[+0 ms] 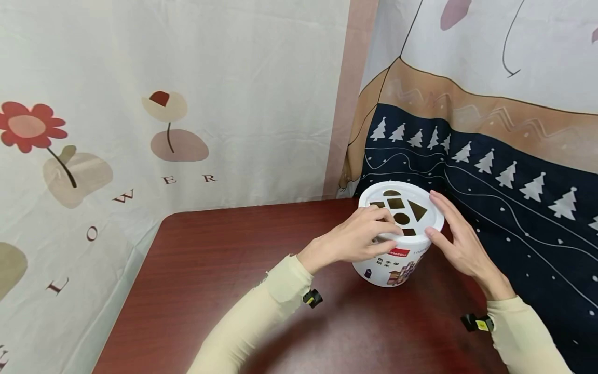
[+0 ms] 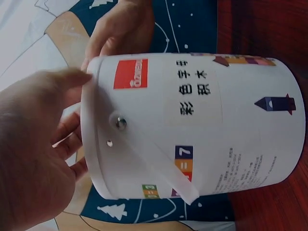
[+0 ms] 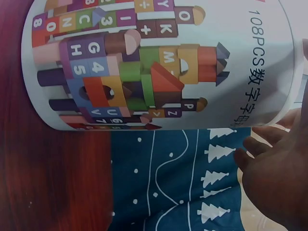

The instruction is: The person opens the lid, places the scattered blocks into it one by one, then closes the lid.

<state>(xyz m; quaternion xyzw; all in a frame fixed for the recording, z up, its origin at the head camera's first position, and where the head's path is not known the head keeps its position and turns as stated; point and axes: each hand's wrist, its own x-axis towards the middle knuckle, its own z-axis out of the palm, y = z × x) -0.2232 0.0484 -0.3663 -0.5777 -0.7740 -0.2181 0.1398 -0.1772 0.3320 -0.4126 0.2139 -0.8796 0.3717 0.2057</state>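
A white toy-block bucket (image 1: 385, 267) stands upright on the table, with printed block pictures (image 3: 120, 72) round its side. Its white lid (image 1: 369, 195) sits on top, pierced by several shaped holes, among them a triangle (image 1: 417, 210) and a circle (image 1: 401, 218). My left hand (image 1: 357, 236) pinches the lid's near left edge, fingers bent over the top and thumb at the rim. On the far side, my right hand (image 1: 462, 246) rests against the rim with fingers fairly straight. A white handle (image 2: 166, 171) hangs down the bucket's side in the left wrist view.
The reddish-brown table (image 1: 224, 259) spreads left of and in front of the bucket. A pale printed curtain (image 1: 261, 104) hangs behind it, and a dark blue tree-patterned cloth (image 1: 514, 208) lies along the right. Small wrist cameras (image 1: 312, 298) sit at both sleeves.
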